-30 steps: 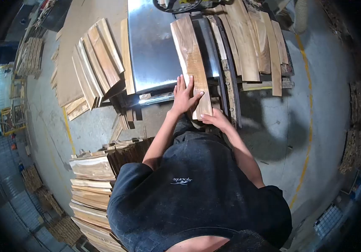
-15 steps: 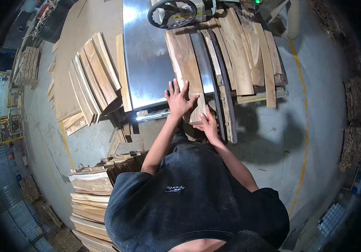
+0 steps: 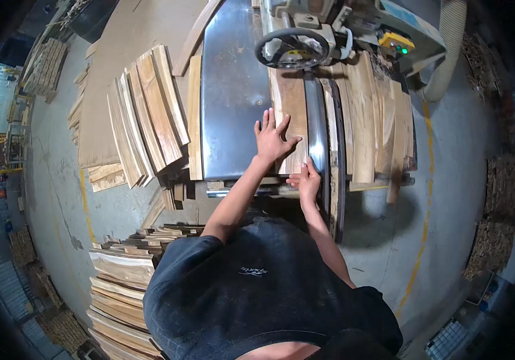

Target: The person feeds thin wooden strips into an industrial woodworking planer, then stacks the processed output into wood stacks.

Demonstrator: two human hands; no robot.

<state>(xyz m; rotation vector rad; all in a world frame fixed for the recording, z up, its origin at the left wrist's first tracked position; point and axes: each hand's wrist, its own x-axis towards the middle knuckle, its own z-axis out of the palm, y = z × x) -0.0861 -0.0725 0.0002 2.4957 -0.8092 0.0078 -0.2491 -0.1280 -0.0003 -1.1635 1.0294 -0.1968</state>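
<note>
A long wooden board (image 3: 294, 99) lies lengthwise on the metal machine table (image 3: 230, 114), its far end under the machine head. My left hand (image 3: 274, 138) is open, pressed flat on the board with fingers spread and thumb towards the right. At the board's near end, my right hand (image 3: 308, 182) grips the end, its index finger pointing forward along the right edge. Some right-hand fingers are partly hidden. To the right of the board runs a metal guide rail (image 3: 317, 135). Just beyond my hands is a black handwheel (image 3: 291, 48).
Cut boards (image 3: 362, 126) lie right of the rail, and more slats (image 3: 149, 111) rest on the left side. A wood stack (image 3: 122, 288) stands on the floor at lower left. A yellow control box (image 3: 396, 41) and a hose (image 3: 446, 54) are at the back right.
The board has slid forward, farther under the machine head, with both hands moving along with it. The camera view has shifted, so the machine shows more fully.
</note>
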